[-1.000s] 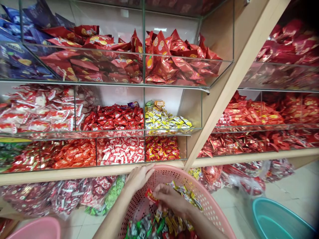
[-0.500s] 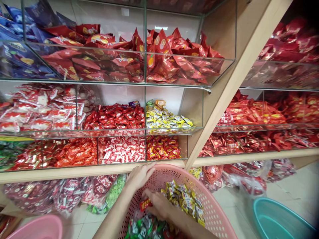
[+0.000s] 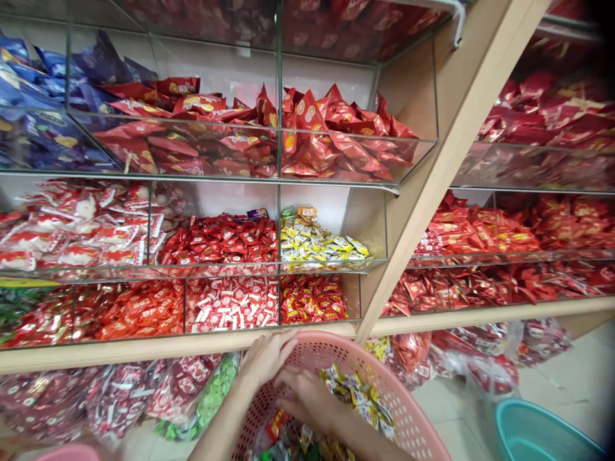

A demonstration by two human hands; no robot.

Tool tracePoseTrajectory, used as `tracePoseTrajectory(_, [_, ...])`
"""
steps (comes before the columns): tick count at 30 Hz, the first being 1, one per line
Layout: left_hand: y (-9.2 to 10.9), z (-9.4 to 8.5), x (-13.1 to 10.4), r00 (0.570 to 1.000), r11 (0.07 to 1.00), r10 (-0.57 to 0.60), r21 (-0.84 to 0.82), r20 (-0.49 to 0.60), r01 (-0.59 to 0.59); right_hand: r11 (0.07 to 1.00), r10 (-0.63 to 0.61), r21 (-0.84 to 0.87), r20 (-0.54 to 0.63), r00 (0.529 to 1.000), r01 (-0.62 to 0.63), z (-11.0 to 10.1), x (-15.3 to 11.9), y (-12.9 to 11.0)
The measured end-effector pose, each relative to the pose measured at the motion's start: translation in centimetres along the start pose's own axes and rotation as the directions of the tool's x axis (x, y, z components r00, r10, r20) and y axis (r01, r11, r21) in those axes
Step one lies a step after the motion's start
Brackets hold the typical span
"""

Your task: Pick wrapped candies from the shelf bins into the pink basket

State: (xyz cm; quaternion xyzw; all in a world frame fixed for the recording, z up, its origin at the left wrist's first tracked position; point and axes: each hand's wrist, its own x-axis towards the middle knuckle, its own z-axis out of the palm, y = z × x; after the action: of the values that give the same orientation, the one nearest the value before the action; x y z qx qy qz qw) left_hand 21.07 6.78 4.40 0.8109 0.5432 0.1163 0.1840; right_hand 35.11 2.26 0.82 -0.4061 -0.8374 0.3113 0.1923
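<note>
A pink perforated basket (image 3: 408, 400) stands at the bottom centre, against the shelf edge. My left hand (image 3: 266, 360) grips its far left rim, fingers laid over the edge. Inside the basket, my right hand (image 3: 302, 396) hovers with fingers loosely bent and apart, and I see nothing held in them. Just below its thumb lies a red packet (image 3: 277, 424). Yellow-and-white wrapped sweets (image 3: 362, 400) are heaped on the basket's right side. Green and dark wrapped sweets (image 3: 283, 450) show at the bottom, partly hidden by my right forearm.
Glass-fronted shelf bins hold red packets (image 3: 312, 128), yellow sweets (image 3: 321, 243) and red-and-yellow sweets (image 3: 312, 299). A slanting wooden upright (image 3: 446, 166) divides the shelves. Bagged sweets (image 3: 129, 390) lie underneath. A teal tub (image 3: 542, 432) stands at the lower right, a pink tub (image 3: 70, 453) lower left.
The shelves and basket sit lower in the picture. The red packet, earlier at my right fingertips, now lies below that hand among the sweets. My left hand stays on the rim.
</note>
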Motion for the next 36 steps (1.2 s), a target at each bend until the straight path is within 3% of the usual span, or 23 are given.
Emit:
tracePoseTrajectory(5, [0.2, -0.1, -0.2, 1.000, 0.999, 0.027, 0.023, -0.014, -0.027, 0.998, 0.009, 0.063, -0.291, 0.957, 0.009, -7.2, 1.6, 0.0])
tracePoseTrajectory(8, [0.3, -0.1, -0.2, 0.999, 1.000, 0.030, 0.006, -0.034, -0.030, 0.995, 0.014, -0.082, -0.424, 0.906, -0.054, -10.4, 3.3, 2.2])
tracePoseTrajectory(11, [0.3, 0.0, -0.2, 1.000, 1.000, 0.009, -0.010, -0.026, -0.009, 0.949, -0.067, -0.308, -0.402, 0.913, -0.066, -12.0, 4.9, 4.8])
tracePoseTrajectory(16, [0.1, 0.0, -0.2, 1.000, 0.999, 0.016, -0.035, -0.025, -0.017, 0.890, -0.083, -0.455, -0.221, 0.972, -0.027, -12.1, 6.4, 7.0])
tracePoseTrajectory(21, [0.2, 0.0, -0.2, 0.999, 1.000, 0.006, 0.005, -0.036, -0.005, 0.875, -0.050, -0.483, -0.169, 0.984, -0.038, -11.4, 6.7, 7.0])
tracePoseTrajectory(26, [0.1, 0.2, 0.0, 0.999, 1.000, 0.025, 0.012, -0.034, -0.025, 0.894, -0.093, -0.448, -0.262, 0.961, -0.035, -10.4, 6.4, 6.8])
tracePoseTrajectory(33, [0.0, 0.2, 0.0, 0.999, 1.000, 0.025, 0.004, -0.034, -0.025, 0.970, -0.168, -0.239, -0.520, 0.837, 0.046, -9.7, 4.2, 4.5])
tracePoseTrajectory(36, [0.1, 0.2, 0.0, 0.999, 1.000, 0.028, 0.012, -0.030, -0.028, 0.985, -0.159, -0.145, -0.555, 0.817, 0.093, -8.9, 2.0, 2.7])
